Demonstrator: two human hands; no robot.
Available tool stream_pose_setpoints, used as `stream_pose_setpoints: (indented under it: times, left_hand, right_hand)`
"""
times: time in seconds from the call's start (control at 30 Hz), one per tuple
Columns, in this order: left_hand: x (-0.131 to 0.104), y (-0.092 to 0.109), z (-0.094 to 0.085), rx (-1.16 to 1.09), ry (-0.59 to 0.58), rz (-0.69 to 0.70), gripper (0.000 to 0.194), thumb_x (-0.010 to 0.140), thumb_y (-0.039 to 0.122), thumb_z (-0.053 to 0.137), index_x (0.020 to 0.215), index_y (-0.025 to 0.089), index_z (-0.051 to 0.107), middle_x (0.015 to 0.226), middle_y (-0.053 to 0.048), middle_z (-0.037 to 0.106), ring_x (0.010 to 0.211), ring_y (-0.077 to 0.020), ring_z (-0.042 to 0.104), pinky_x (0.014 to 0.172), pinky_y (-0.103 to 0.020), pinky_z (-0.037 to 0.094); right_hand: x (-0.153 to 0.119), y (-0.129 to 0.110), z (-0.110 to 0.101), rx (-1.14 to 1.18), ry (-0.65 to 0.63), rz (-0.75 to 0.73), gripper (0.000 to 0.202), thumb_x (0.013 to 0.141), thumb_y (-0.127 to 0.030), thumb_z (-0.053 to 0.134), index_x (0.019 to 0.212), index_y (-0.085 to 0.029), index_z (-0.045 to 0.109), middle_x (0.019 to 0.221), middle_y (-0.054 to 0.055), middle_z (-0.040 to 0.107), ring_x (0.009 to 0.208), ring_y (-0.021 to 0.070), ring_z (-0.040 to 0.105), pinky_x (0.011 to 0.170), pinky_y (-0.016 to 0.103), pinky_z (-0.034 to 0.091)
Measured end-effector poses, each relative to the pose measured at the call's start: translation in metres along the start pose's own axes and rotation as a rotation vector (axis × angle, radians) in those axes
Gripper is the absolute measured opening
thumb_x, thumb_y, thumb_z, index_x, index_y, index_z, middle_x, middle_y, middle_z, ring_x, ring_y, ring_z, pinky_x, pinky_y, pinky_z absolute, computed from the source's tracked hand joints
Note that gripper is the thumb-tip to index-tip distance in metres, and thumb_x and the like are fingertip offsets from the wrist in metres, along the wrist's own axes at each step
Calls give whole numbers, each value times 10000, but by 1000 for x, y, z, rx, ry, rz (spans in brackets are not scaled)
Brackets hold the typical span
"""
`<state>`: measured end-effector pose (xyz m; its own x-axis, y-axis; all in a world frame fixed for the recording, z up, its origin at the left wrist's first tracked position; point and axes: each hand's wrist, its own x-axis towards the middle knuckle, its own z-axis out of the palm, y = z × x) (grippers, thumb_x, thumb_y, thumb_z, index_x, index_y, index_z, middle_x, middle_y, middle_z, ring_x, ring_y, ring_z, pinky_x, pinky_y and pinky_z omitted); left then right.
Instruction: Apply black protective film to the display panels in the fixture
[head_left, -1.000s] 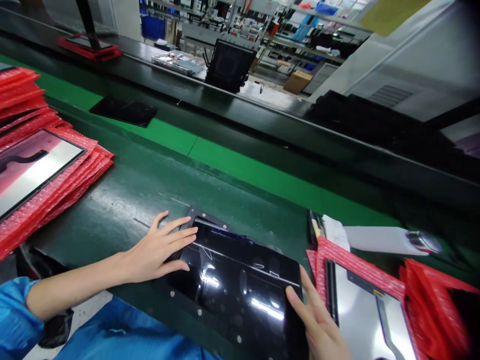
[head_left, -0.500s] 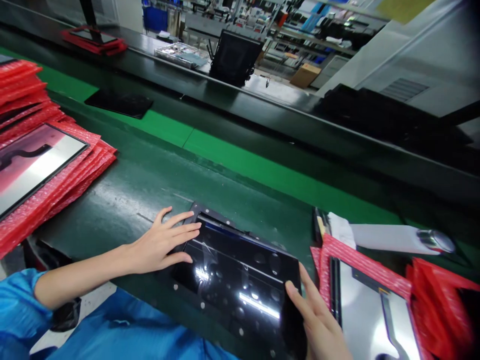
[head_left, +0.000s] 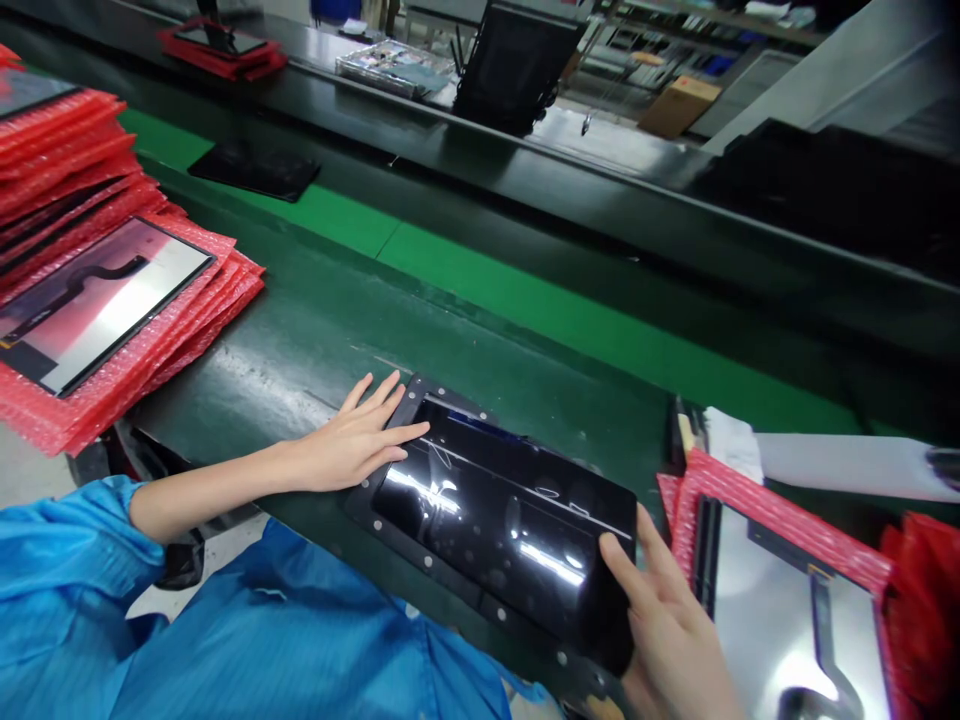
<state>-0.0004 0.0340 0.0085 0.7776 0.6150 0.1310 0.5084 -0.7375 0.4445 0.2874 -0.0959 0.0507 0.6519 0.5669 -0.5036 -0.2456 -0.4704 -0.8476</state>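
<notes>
A glossy black panel [head_left: 510,520] lies over a dark frame with round silver dots [head_left: 465,592] on the green bench, near my body. My left hand [head_left: 356,440] rests with fingers spread on the left end of the frame, one fingertip at the panel's corner. At the right end, my right hand [head_left: 675,610] grips the panel's edge, thumb on top and fingers along the side. The panel's surface shows bright reflections.
Red bubble-wrap sleeves with a screen [head_left: 112,300] are stacked at the left. Another screen [head_left: 795,610] on red wrap lies at the right, beside a white roll [head_left: 847,465]. A black panel [head_left: 255,170] sits farther back, before a raised dark ledge [head_left: 600,190].
The view has shifted, so the bench items appear farther right. The panel's left end sits inward of the frame's edge, and my left hand lies more on the frame.
</notes>
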Motion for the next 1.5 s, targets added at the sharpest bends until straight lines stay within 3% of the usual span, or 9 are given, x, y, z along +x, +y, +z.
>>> stream_pose_setpoints:
  times: [0.37,0.5,0.6,0.73,0.9,1.1,1.27,1.43,1.5]
  left_hand:
    - [2,-3,-9,29,-61,96,551,986,353,510,1512,298,357,1652,-134,111,1532,-355,-15,1185,-683,86]
    - [3,-2,-14,38,-125,134,830,858,548,655,1541,251,288,1642,-199,87,1516,-408,-56,1155,-722,48]
    - [3,2,-15,91,-199,103,958,809,552,709,1558,209,218,1618,-269,97,1502,-438,-82,1111,-765,53]
    - [2,8,-13,196,-272,64,989,814,507,724,1563,172,171,1586,-333,129,1493,-454,-84,1068,-796,94]
    - [-2,6,-6,315,-198,102,1004,814,530,711,1575,197,147,1576,-346,151,1500,-470,10,1033,-813,163]
    - [-8,-7,6,394,-63,178,880,867,530,634,1574,212,218,1586,-299,213,1491,-475,144,1062,-804,146]
    - [-2,6,3,420,-8,108,887,833,637,620,1558,266,271,1590,-238,260,1482,-439,217,1113,-774,65]
    - [20,18,11,488,79,5,931,927,557,527,1592,203,-20,1600,-261,152,1494,-400,198,1134,-759,8]
    - [26,19,16,470,85,-19,963,922,560,527,1588,186,-58,1610,-257,90,1494,-413,176,1143,-754,16]
  right_hand:
    - [-6,8,1,-61,14,-101,948,702,-534,784,1526,-319,369,1464,43,529,1310,327,529,1039,448,502]
    - [-5,13,1,-45,18,-92,915,723,-531,777,1516,-303,383,1325,73,647,1215,329,609,977,472,537]
    - [2,22,-1,-52,11,-108,892,722,-529,776,1479,-230,412,1167,104,708,1134,326,648,959,478,530]
    - [17,32,-11,-195,33,-313,663,752,-560,731,1271,-197,534,1104,93,673,1086,283,629,962,435,495]
    - [23,30,-34,-630,46,-644,416,857,-577,583,1015,-198,649,910,63,567,863,244,570,825,424,490]
    - [41,19,-55,-769,-76,-797,307,989,-369,453,1134,-192,658,986,85,580,937,239,583,849,399,486]
    - [73,10,-65,-1001,-145,-1055,425,955,-126,398,1346,-174,557,1071,108,579,1018,242,558,890,397,491]
    - [81,9,-66,-1433,-157,-1281,541,879,16,378,1400,-75,491,1026,130,600,921,255,518,792,401,483]
    - [78,11,-64,-1538,-150,-1354,548,867,27,385,1407,-25,465,1016,141,610,933,273,507,776,411,471]
